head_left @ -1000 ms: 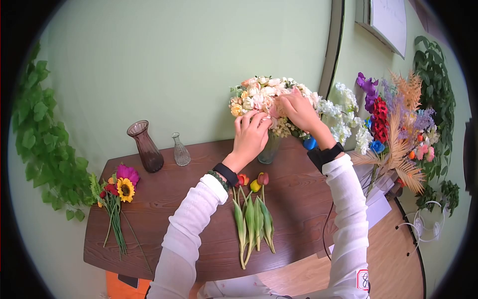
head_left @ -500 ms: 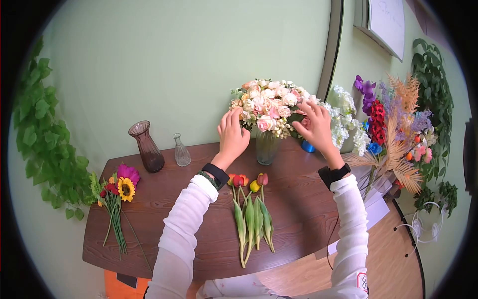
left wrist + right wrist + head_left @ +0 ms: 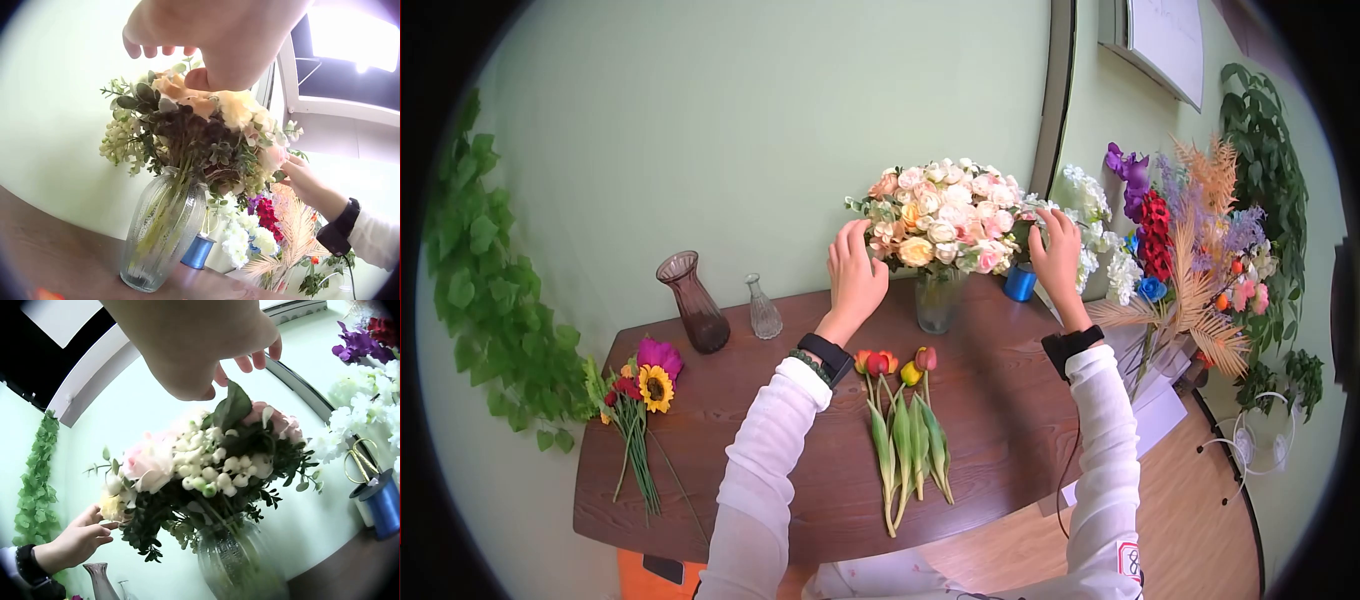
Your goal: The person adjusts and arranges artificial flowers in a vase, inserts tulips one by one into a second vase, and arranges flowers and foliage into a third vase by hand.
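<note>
A full bouquet of pink, cream and peach roses (image 3: 945, 215) with small white berries stands in a ribbed clear glass vase (image 3: 938, 303) towards the back of the table. At the bouquet's left edge is my left hand (image 3: 857, 275), fingers loosely bent beside the blooms. My right hand (image 3: 1057, 258) is on the opposite side, its fingers spread near the outer leaves and flowers. Seen from the left wrist, green stems (image 3: 165, 212) run down inside the glass. From the right wrist, a large green leaf (image 3: 232, 406) rises just below the right hand.
Several tulips (image 3: 905, 440) lie in front of the vase. To the left are a purple glass vase (image 3: 693, 305), a small clear bottle (image 3: 763, 308) and a bunch with a sunflower (image 3: 655, 388). A blue ribbon spool (image 3: 1020, 283) and mixed flowers (image 3: 1155, 235) stand at right.
Both hands have come off the top of the bouquet and moved apart to its two sides. The bouquet has turned, so peach and yellow blooms now face front where a pink rose was.
</note>
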`<action>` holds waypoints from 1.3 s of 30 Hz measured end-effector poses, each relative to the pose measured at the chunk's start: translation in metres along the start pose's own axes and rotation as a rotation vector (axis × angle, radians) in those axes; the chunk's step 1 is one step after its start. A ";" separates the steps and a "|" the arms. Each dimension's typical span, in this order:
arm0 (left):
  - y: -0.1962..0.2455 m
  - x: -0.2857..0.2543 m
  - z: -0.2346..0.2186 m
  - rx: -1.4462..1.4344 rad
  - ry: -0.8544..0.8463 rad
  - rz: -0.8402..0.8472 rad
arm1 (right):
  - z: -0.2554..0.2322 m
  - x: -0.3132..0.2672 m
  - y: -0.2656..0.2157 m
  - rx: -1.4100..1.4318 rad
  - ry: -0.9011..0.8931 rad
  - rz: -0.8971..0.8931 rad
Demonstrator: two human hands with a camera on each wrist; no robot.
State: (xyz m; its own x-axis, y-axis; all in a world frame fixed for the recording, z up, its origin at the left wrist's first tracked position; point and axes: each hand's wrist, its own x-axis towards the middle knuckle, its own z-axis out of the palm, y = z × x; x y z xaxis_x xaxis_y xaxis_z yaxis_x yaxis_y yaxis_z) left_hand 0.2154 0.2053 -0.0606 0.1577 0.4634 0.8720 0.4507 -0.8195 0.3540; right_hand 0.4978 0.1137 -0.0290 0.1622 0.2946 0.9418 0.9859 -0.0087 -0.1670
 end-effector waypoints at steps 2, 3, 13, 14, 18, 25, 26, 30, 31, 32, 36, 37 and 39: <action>0.001 0.000 -0.001 0.006 -0.010 0.001 | -0.002 -0.005 -0.012 0.045 0.059 0.004; 0.002 0.000 0.000 0.012 -0.021 0.000 | -0.003 -0.006 -0.016 0.046 0.059 0.005; -0.001 -0.004 0.007 -0.062 -0.076 0.018 | 0.007 -0.019 -0.035 0.124 -0.084 0.038; -0.001 -0.004 0.008 -0.064 -0.066 0.025 | 0.008 -0.018 -0.035 0.124 -0.084 0.039; 0.009 -0.001 0.005 -0.025 -0.001 0.066 | 0.007 -0.009 -0.043 0.153 -0.087 0.031; 0.057 0.015 0.004 0.100 -0.092 0.455 | 0.002 0.002 -0.082 0.265 -0.199 -0.234; 0.055 0.015 0.009 0.119 -0.087 0.462 | 0.000 0.003 -0.086 0.246 -0.212 -0.268; 0.045 0.013 0.009 0.112 -0.126 0.393 | -0.002 0.000 -0.086 0.212 -0.233 -0.294; 0.041 0.013 0.007 0.121 -0.133 0.382 | -0.004 0.001 -0.085 0.214 -0.250 -0.281; 0.039 0.012 0.005 0.129 -0.141 0.369 | -0.006 0.001 -0.084 0.215 -0.267 -0.268; 0.036 0.011 0.001 0.120 -0.161 0.335 | -0.009 0.005 -0.083 0.222 -0.268 -0.275; 0.038 0.011 0.001 0.099 -0.171 0.356 | -0.007 0.007 -0.083 0.260 -0.265 -0.246; 0.040 0.010 0.003 0.076 -0.183 0.377 | -0.002 0.013 -0.085 0.296 -0.262 -0.215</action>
State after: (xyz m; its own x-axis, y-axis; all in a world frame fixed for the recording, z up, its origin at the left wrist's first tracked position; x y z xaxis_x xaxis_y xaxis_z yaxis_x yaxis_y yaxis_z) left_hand 0.2371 0.1782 -0.0389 0.4743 0.1936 0.8588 0.3942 -0.9190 -0.0106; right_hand 0.4167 0.1167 -0.0018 -0.0987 0.4918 0.8651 0.9358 0.3416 -0.0875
